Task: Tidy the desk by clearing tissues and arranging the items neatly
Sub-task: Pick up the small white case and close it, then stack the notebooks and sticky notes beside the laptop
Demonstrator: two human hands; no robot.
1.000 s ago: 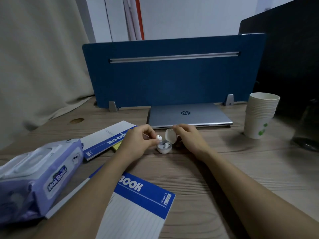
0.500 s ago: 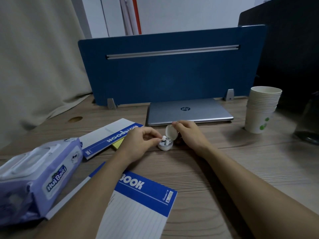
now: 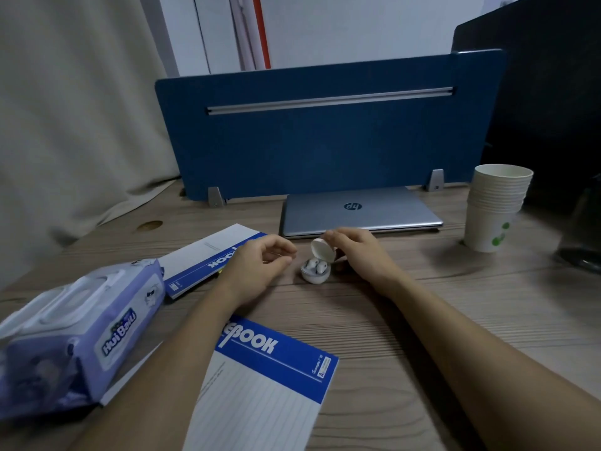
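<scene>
Now left hand (image 3: pixel 260 265) off earbud case (image 3: pixel 316 271), both buds in.

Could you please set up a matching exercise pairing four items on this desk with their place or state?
Things:
1. White oval earbud case
2. Closed silver laptop
3. Stack of white paper cups
4. Purple soft pack of wet wipes

Places or states:
A. At the desk's right, beside the dark monitor
B. At the near left, resting partly on a notebook
C. Lid open, both earbuds seated inside
D. Lying flat, right in front of the blue divider panel

Pairs: 1-C, 2-D, 3-A, 4-B
</scene>
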